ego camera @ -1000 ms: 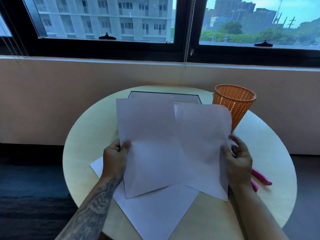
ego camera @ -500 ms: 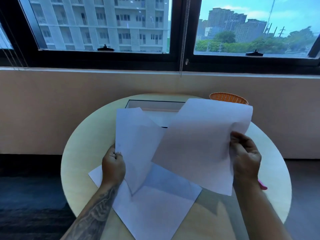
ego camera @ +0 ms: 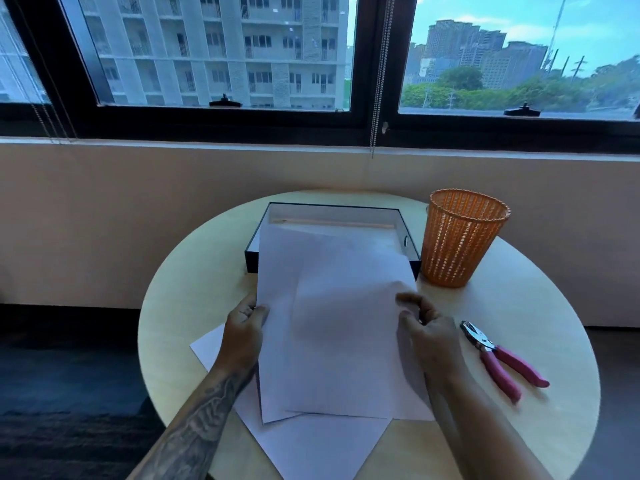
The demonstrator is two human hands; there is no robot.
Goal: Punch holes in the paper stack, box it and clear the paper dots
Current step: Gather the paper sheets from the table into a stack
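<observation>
Paper sheets [ego camera: 332, 327] — right fingers [ego camera: 410, 299] seemingly blurred

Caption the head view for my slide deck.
Both hands gather paper sheets before an open box, hole punch aside.

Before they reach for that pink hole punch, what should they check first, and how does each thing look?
1. Both hands on the sheets: ok. The left hand holds the left edge of the paper sheets; the right hand holds the right edge.
2. Sheets squared into one stack: not ok, edges are fanned, and another sheet lies on the table.
3. Hole punch within reach: ok, lying right of the right hand.
4. Box open: ok, lid off.
5. Basket upright: ok.
6. Holes already punched: cannot tell.
</observation>
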